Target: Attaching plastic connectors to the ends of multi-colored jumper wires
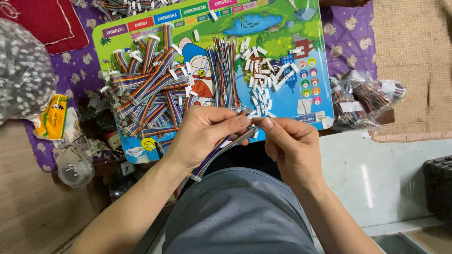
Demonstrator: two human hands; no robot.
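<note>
I hold a flat strip of rainbow wires in my left hand, fingers curled round it and thumb pressed on top, so the strip runs down past my wrist toward my lap and stays out of the way. Its upper end sits between my two thumbs, close to my chest and just below the near edge of the board, where I can look straight down on it. My right hand is pinched shut on that same end, thumb and forefinger tips meeting my left ones; whether a small white plug is between them I cannot tell, it is hidden by my fingers.

The bright cartoon board serves as my surface, propped across in front of me so everything is within a short reach. On its left lies a heap of wire strips with white ends, crossed over each other. In the middle a bundle of loose thin wires lies straight, pointing away from me. To the right of that the little white plugs are scattered, nearest my right hand. Off the board's right edge sit clear bags of more wires. On my left is a plastic cup, and beyond it a big clear bag of small white parts.
</note>
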